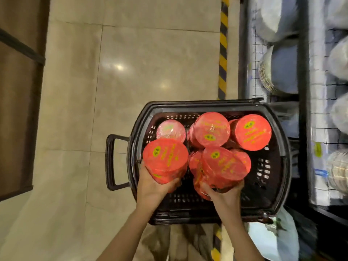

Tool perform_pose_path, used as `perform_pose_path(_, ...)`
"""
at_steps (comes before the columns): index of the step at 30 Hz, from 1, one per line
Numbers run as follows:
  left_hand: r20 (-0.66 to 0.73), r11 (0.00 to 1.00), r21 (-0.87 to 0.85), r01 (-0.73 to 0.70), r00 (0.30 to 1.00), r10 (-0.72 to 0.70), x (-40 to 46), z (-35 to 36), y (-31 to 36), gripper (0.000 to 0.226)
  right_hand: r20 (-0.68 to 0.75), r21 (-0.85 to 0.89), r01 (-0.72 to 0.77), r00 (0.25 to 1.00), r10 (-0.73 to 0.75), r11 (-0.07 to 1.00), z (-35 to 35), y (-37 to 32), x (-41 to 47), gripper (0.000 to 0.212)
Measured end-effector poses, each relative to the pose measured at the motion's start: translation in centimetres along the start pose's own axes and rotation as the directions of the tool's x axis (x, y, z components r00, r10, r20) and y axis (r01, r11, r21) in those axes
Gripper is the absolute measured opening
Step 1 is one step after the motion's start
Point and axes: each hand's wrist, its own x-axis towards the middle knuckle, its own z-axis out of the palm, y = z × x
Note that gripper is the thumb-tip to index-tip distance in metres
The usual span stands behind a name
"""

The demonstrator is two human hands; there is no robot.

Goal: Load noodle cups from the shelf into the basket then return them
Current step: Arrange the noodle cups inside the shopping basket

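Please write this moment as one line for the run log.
left hand: holds red cup | right hand: holds red cup | basket: three cups inside

Views: 1 only, so no part of the scene is shared with another view
Where it sits: up on the person's head, above both arms
Which way it looks: almost straight down, a little forward
Wide look: the lens is wide, so lines near the edges bend
How near: the left hand (150, 187) and right hand (224, 193) are close, low in the middle
Middle of the picture: the basket (278, 132) on the floor (116, 72)
Right edge: the shelf (303, 72), seen from above and blurry
Left edge: a brown panel (17, 91)
Bottom edge: both forearms come in from here
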Motion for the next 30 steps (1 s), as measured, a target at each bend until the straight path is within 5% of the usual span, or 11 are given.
perform_pose_path(4,-0.034,0.999,-0.038,-0.005,0.999,0.004,2.0,2.9,-4.5,0.117,-0.040,-0.030,0.067,0.997,-0.068,0.997,2.3,3.3,2.1,0.113)
perform_pose_path(8,-0.048,0.996,-0.086,0.030,0.998,-0.035,3.0,5.3,-7.5,0.124,-0.005,-0.086,0.149,0.989,-0.150,0.985,3.0,6.4,3.8,0.078)
perform_pose_path(13,-0.038,0.993,-0.113,0.017,0.999,-0.021,3.8,6.4,-8.4,0.114,-0.003,-0.141,0.155,0.988,-0.157,0.978,3.0,7.9,5.2,0.083)
perform_pose_path(21,0.025,0.991,-0.114,0.072,0.997,-0.070,2.5,6.0,-8.3,0.106,0.069,0.005,0.067,0.995,-0.067,0.998,2.3,6.5,4.8,0.107)
perform_pose_path(30,0.177,0.961,-0.133,0.242,0.960,-0.217,-0.6,3.2,-6.8,0.087,0.291,0.185,-0.200,0.946,0.141,0.962,-0.4,4.8,2.7,0.087)
